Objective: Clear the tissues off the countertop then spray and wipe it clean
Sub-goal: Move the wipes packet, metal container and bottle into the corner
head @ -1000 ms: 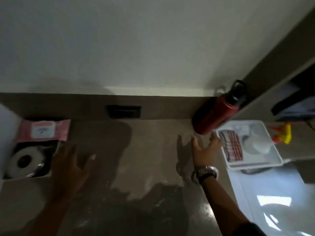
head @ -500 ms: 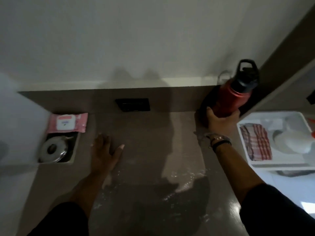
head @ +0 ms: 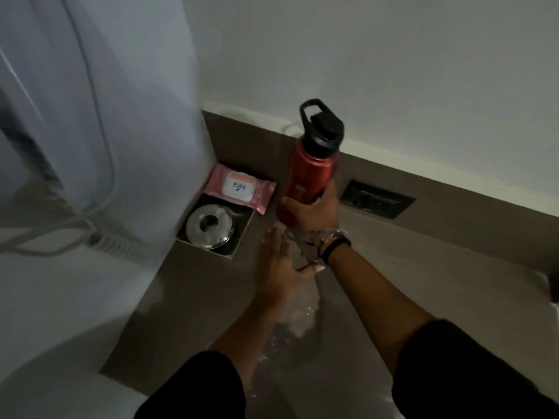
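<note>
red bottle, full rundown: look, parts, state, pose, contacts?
The red bottle looks like matte metal, with a black screw cap and loop handle, closed. It stands roughly upright near the backsplash, between the pink wipes pack and the wall socket. The right hand wraps its lower body; whether its base touches the countertop is hidden.

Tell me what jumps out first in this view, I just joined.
The red bottle stands out at centre, upright near the back wall, with the right hand in a grip around its lower body. Left of it, a pink wipes pack lies beside a steel lid set in a recess by the corner. The left hand lies flat on the brown countertop, in front of the bottle.
</note>
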The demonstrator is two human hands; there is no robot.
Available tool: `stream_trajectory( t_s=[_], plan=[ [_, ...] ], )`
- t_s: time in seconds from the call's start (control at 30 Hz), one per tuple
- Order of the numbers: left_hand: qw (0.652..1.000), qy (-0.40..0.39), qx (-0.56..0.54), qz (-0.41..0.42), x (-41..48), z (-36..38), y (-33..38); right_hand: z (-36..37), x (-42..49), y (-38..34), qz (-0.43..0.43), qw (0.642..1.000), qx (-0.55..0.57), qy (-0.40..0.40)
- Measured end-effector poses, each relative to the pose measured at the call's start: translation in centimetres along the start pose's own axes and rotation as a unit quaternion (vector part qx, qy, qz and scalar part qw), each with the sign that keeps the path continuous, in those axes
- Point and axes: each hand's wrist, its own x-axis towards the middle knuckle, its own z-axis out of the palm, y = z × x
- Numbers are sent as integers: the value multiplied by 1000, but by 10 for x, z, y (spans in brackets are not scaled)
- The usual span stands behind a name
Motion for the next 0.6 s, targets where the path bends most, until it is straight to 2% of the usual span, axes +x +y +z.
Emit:
stream_trajectory(
  t_s=[0.23, 0.3, 0.4, 0.5, 0.6],
  plan=[
    [1000, -23, 10, -14, 3, -2, 5, 21, 11, 0, -12, 996, -81, -21],
    [999, -36, 18, -11, 2, -5, 10, 13, 10, 1, -9, 993, -109, -41],
    [999, -35, -28, 2, -1, -12, 16, -25, -2, 4, 28, 988, -138, -68],
    [997, 11, 50, 55, -7, -3, 40, -102, -38, 21, -7, 991, -130, -10],
    [985, -24, 69, 154, -24, 26, 93, -198, -90, 58, 12, 987, -127, 101]
  ],
)
